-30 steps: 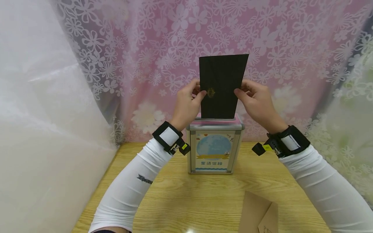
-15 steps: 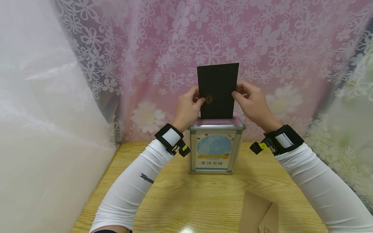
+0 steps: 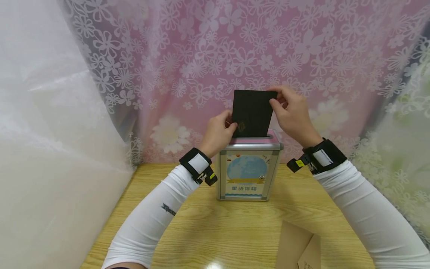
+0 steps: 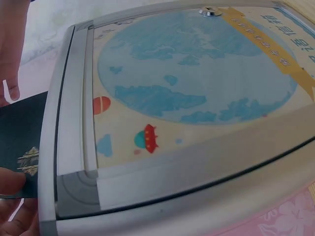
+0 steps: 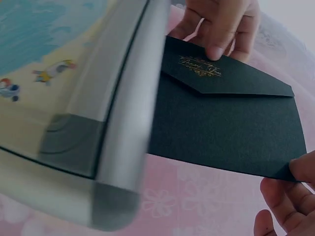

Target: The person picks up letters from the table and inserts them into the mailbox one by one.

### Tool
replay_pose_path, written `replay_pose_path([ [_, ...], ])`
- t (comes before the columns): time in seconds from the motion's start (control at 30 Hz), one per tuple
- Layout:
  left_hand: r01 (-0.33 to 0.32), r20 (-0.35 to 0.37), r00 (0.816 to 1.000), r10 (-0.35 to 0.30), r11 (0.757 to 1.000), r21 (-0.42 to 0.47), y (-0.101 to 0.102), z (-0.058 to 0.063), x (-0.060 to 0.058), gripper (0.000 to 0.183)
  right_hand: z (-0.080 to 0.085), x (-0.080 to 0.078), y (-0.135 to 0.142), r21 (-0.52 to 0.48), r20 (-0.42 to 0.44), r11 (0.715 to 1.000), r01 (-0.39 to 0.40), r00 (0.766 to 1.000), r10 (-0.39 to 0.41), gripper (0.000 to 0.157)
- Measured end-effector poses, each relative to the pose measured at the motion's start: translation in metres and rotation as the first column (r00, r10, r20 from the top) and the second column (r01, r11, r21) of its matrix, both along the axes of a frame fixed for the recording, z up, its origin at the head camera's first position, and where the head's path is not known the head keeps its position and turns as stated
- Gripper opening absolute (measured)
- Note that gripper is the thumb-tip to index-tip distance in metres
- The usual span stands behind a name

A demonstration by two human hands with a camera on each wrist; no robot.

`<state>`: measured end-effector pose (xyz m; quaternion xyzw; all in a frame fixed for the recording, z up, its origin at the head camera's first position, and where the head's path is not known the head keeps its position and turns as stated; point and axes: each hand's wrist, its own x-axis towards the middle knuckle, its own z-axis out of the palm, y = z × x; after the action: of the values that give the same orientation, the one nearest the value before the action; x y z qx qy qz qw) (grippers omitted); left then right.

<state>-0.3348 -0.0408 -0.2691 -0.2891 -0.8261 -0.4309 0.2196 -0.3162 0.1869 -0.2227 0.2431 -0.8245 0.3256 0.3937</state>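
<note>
A black envelope with a gold emblem stands upright, its lower end down in the slot on the pink top of a silver-framed letter box. My left hand pinches its left edge low down, close above the box top. At the upper right corner, my right hand pinches it between thumb and fingers. The right wrist view shows the envelope's pointed flap with gold lettering. In the left wrist view the box front covers much of the frame, with a small lock on it.
A brown kraft envelope lies on the wooden table near the front edge, right of the middle. A pink flowered curtain hangs behind the box. Pale sheeting closes off the left side.
The black envelope has sunk lower into the slot, so less of it shows. My left hand has moved down with it; my right hand has shifted its pinch up to the top corner.
</note>
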Motion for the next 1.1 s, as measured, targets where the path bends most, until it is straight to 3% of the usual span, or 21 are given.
replay_pose_path([
  [0.17, -0.015, -0.039, 0.999, 0.019, 0.996, 0.091, -0.003, 0.002, -0.003, 0.038, -0.015, -0.001, 0.001, 0.044, -0.008, 0.999, -0.023, 1.000, 0.023, 0.026],
  [0.3, -0.013, -0.121, 0.992, 0.026, 0.994, 0.107, -0.003, 0.006, -0.003, 0.039, -0.030, -0.001, 0.003, 0.064, 0.024, 0.997, -0.047, 0.999, 0.046, 0.025],
  [0.5, -0.070, -0.155, 0.985, 0.072, 0.997, 0.014, -0.001, 0.002, -0.001, 0.018, -0.052, 0.002, 0.005, 0.106, 0.082, 0.994, -0.038, 0.996, 0.029, 0.023],
  [0.67, -0.090, -0.129, 0.989, 0.079, 0.993, -0.074, -0.002, -0.007, 0.001, 0.016, -0.066, 0.004, 0.005, 0.109, 0.104, 0.993, -0.043, 0.994, 0.032, 0.025],
  [0.83, -0.121, -0.125, 0.987, 0.097, 0.973, -0.198, -0.004, -0.015, 0.001, 0.018, -0.075, 0.005, 0.006, 0.108, 0.121, 0.994, -0.021, 0.993, 0.008, 0.018],
  [1.1, -0.158, -0.188, 0.977, 0.104, 0.941, -0.300, -0.005, -0.022, 0.001, 0.018, -0.077, 0.006, 0.007, 0.132, 0.172, 0.991, 0.016, 0.984, -0.038, 0.012],
])
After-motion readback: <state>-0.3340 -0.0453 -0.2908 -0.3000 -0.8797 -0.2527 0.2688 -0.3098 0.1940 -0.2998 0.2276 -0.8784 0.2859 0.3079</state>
